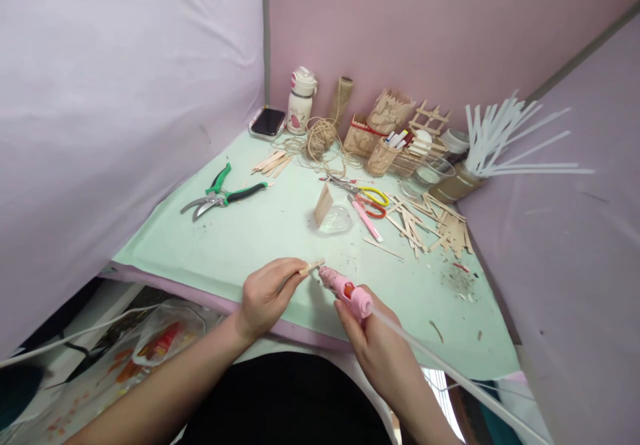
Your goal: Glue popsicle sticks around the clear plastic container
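Observation:
My left hand [267, 296] pinches a short wooden craft stick [313, 267] just above the near edge of the pale green table [240, 245]. My right hand [373, 338] grips a pink hot glue gun [345, 290], whose nozzle touches the stick's tip. A white glue stick [425, 355] trails from the back of the gun toward the lower right. Both hands are closed around what they hold.
Green-handled pruning shears [225, 195] lie at the left. Scissors [367, 198], a pink pen [367, 220], loose craft sticks [430, 221], a twine ball [320, 138], a phone [269, 122], a bottle [301, 100] and a jar of white strips [460, 178] crowd the back and right. Cloth walls enclose the table.

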`<move>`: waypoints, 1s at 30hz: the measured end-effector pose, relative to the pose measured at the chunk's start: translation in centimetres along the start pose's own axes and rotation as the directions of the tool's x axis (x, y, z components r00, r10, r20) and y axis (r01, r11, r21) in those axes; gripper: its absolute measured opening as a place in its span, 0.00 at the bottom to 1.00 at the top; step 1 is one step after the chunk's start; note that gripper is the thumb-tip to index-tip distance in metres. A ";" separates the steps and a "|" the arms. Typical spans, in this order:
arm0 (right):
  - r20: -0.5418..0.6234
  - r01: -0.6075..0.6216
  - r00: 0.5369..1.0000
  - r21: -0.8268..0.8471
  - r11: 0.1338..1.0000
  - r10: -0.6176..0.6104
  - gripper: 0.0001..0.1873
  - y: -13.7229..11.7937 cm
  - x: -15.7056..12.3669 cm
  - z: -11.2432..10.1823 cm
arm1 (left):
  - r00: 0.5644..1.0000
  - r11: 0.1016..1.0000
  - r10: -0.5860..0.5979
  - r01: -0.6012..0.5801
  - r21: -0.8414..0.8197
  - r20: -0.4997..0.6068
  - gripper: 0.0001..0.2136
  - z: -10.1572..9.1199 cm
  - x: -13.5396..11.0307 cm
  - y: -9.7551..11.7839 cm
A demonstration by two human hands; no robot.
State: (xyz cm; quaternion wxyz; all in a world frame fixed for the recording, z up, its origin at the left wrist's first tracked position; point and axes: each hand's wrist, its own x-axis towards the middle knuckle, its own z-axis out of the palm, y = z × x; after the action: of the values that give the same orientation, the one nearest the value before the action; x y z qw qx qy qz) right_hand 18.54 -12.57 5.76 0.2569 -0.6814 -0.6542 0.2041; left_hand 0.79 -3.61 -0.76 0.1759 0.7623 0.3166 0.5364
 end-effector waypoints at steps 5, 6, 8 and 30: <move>0.012 -0.025 1.000 -0.012 1.000 0.025 0.17 0.0 -0.3 0.0 | 1.000 1.000 0.010 -0.010 0.006 -0.007 0.07 0.0 0.1 0.1; 0.002 -0.026 1.000 -0.018 0.999 0.026 0.17 -0.1 -0.4 -0.2 | 1.000 1.000 0.007 -0.007 0.013 -0.009 0.07 0.0 0.1 0.1; -0.012 -0.031 0.999 -0.027 0.999 0.031 0.18 -0.3 -0.5 -0.6 | 1.000 1.000 0.001 -0.001 0.018 -0.008 0.07 0.0 0.1 0.1; 0.003 -0.070 0.998 -0.094 0.993 0.070 0.17 0.4 -0.1 0.4 | 1.000 1.000 -0.016 0.016 -0.007 -0.003 0.07 0.1 0.1 0.1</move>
State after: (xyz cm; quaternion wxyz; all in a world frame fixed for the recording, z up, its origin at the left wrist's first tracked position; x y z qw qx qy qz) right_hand 18.59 -12.61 5.26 0.2155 -0.7146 -0.6396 0.1842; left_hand 0.90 -3.60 -0.64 0.1826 0.7583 0.3210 0.5373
